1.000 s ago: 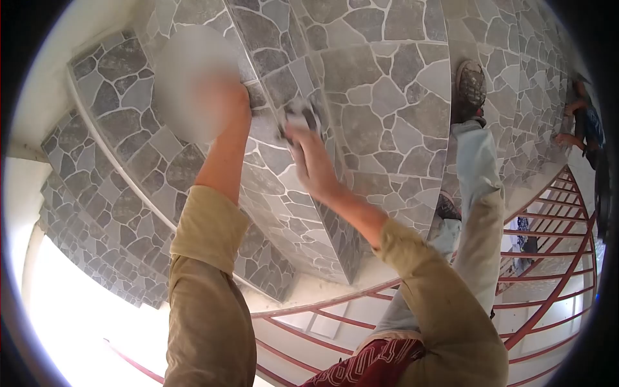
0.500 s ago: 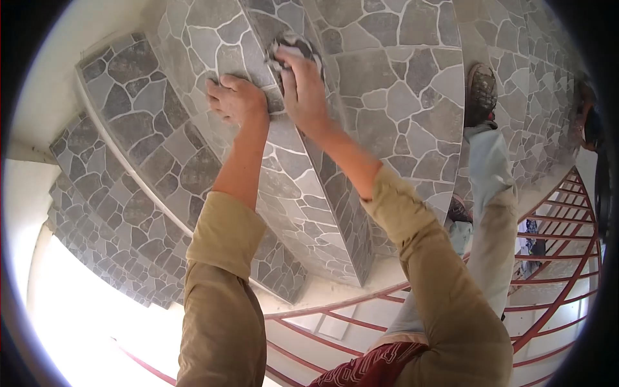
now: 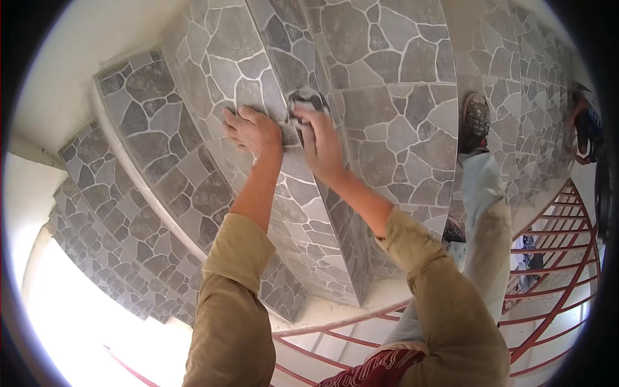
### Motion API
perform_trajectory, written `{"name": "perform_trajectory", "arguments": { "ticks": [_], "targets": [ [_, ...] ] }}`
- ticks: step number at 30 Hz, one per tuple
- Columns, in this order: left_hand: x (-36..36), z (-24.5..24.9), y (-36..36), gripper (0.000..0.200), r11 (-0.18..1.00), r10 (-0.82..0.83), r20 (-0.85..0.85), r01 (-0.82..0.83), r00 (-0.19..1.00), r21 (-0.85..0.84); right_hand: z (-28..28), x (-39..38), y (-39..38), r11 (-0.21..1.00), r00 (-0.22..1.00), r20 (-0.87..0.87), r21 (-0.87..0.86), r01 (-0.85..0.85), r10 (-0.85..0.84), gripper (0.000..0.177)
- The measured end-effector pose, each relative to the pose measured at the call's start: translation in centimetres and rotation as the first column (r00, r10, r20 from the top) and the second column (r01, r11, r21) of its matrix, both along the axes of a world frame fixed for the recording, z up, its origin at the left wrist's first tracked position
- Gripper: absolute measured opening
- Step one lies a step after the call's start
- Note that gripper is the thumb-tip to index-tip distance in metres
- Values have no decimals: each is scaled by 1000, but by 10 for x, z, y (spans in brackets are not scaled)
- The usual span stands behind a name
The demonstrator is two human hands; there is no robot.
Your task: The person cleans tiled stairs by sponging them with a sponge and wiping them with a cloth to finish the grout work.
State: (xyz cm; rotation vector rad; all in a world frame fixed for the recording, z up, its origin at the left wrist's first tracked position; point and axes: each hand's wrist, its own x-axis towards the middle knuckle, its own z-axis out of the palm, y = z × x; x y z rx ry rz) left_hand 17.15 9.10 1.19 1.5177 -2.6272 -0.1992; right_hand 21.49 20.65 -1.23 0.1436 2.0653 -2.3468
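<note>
My left hand [image 3: 259, 134] lies on the stone-patterned tread of a stair step [image 3: 293, 213], close to its edge. Its fingers are spread, and it grips nothing. Just to the right, my right hand [image 3: 324, 145] presses a crumpled, dirty black-and-white rag [image 3: 309, 98] against the narrow upright face of the same step. My right fingers are bent over the rag and partly cover it. Pale joint lines run between the grey stone shapes.
More tiled steps [image 3: 155, 116] descend on the left, and others [image 3: 400, 109] lie on the right. My shoe [image 3: 476, 119] rests on a right-hand step. A red metal railing [image 3: 554, 271] curves along the lower right. Part of another person [image 3: 585, 129] shows at the far right edge.
My right hand has slid the rag along the step's upright face, nearer to me. My left hand stays flat on the tread. The whole view has shifted slightly.
</note>
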Motion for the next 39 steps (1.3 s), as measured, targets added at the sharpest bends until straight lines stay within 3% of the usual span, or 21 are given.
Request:
{"name": "perform_trajectory", "arguments": {
  "ticks": [2, 4, 6, 9, 12, 15, 18, 21, 23, 27, 30, 31, 32, 33, 35, 36, 38, 39],
  "targets": [
    [0, -4, -3, 62, 1000, 4, 5, -4, 1000, -14, -9, -44, -16, 994, 991, -74, 20, 112, -110, 29],
    [0, -4, -4, 62, 1000, 17, 15, -17, 1000, -24, -21, -106, -31, 985, 965, -220, 66, 161, -143, 24],
    [0, -1, -1, 61, 1000, 15, -3, -15, 1000, 10, -27, -155, -38, 988, 964, -238, 78, 136, -114, 24],
    [0, 1, 3, 61, 1000, 6, -13, -5, 1000, 16, -24, -134, -33, 988, 957, -248, -3, 157, -153, 23],
    [2, -4, -4, 60, 1000, -2, 14, 3, 1000, -21, -8, -38, -13, 995, 989, -119, -57, 77, -84, 23],
    [3, -7, -7, 61, 997, -6, 32, 9, 999, -82, -2, -55, -17, 993, 988, -108, 41, 111, -106, 24],
    [1, -12, -9, 60, 998, -8, 16, 9, 1000, -62, -22, -152, -39, 985, 981, -164, 124, 123, -102, 26],
    [4, -7, -7, 60, 999, -9, 13, 10, 1000, -50, -28, -186, -46, 978, 973, -187, 135, 160, -134, 27],
    [2, -4, -5, 60, 999, -19, -4, 18, 1000, -34, -15, -136, -35, 983, 970, -213, 116, 144, -117, 24],
    [1, -5, -6, 60, 998, -19, 1, 19, 1000, -57, 13, -29, 1, 998, 1000, -25, 61, -11, 12, 26],
    [7, -10, -10, 60, 997, -15, 14, 16, 1000, -77, -1, -97, -21, 997, 995, 95, 66, 37, -43, 23],
    [6, -12, -11, 60, 996, -11, -3, 10, 1000, -88, -2, -141, -28, 993, 995, 43, 79, 89, -93, 22],
    [5, -12, -10, 60, 996, -11, -4, 10, 1000, -88, -7, -188, -35, 983, 983, -22, -24, 181, -181, 27],
    [4, -11, -9, 60, 996, 0, 11, 1, 1000, -93, -31, -231, -50, 954, 951, -88, 36, 299, -295, 28],
    [5, -10, -10, 60, 996, 16, 23, -14, 1000, -92, -38, -284, -47, 978, 985, -9, -124, 171, -173, 29],
    [5, -12, -11, 60, 996, 18, 16, -16, 1000, -93, -38, -286, -47, 979, 985, -17, -117, 166, -169, 29],
    [5, -15, -10, 59, 997, 21, 2, -20, 1000, -81, -41, -287, -42, 1000, 986, 165, 8, -17, 16, 29],
    [7, -15, -11, 59, 996, 7, 6, -6, 1000, -90, -35, -271, -39, 999, 993, 117, 47, 3, -9, 29]
  ]
}}
